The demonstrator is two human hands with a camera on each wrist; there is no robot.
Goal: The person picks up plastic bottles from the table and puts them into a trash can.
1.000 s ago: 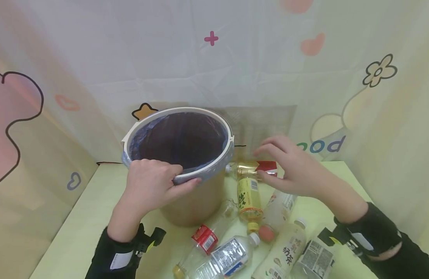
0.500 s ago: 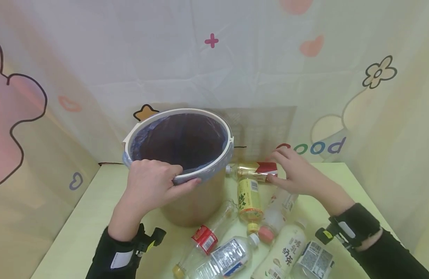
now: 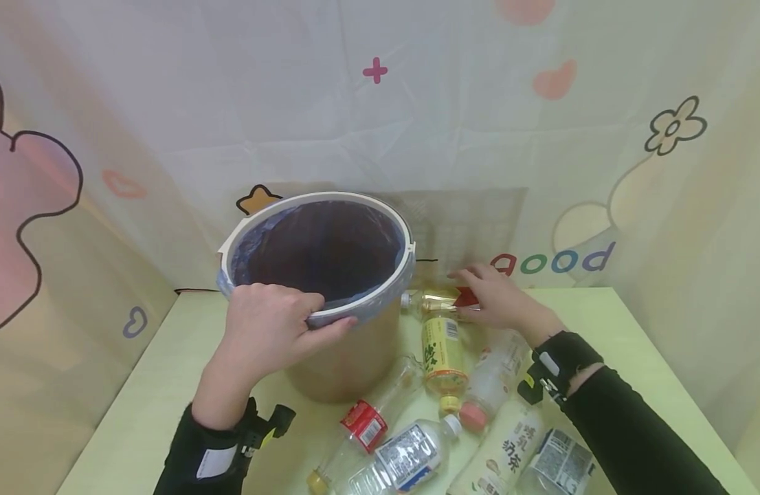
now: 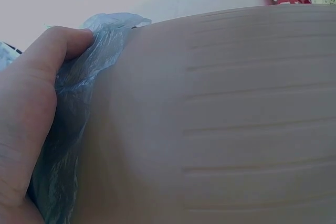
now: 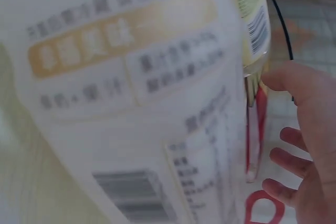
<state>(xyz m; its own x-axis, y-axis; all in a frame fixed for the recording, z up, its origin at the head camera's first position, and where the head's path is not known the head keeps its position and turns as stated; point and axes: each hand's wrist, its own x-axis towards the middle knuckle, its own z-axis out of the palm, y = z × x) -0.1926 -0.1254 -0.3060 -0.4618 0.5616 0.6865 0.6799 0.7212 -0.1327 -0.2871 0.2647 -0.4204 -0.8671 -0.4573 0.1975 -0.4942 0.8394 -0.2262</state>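
Observation:
My left hand grips the near rim of a beige trash can lined with a bluish plastic bag. In the left wrist view its thumb presses the bag against the can's ribbed outer wall. My right hand reaches over the red end of a gold-and-red bottle lying at the back. Its fingers are spread and relaxed, and in the right wrist view they stand beside that bottle, with the thumb close to it. Just in front lies a yellow-labelled bottle.
More bottles lie on the pale table: a pink-capped one, a milk tea bottle, a red-labelled clear one, a white-capped clear one and a grey-labelled one. A printed curtain hangs behind.
My right hand first drew slightly right and down, then moved left and lower over the gold-and-red bottle. My left hand stays on the can's rim.

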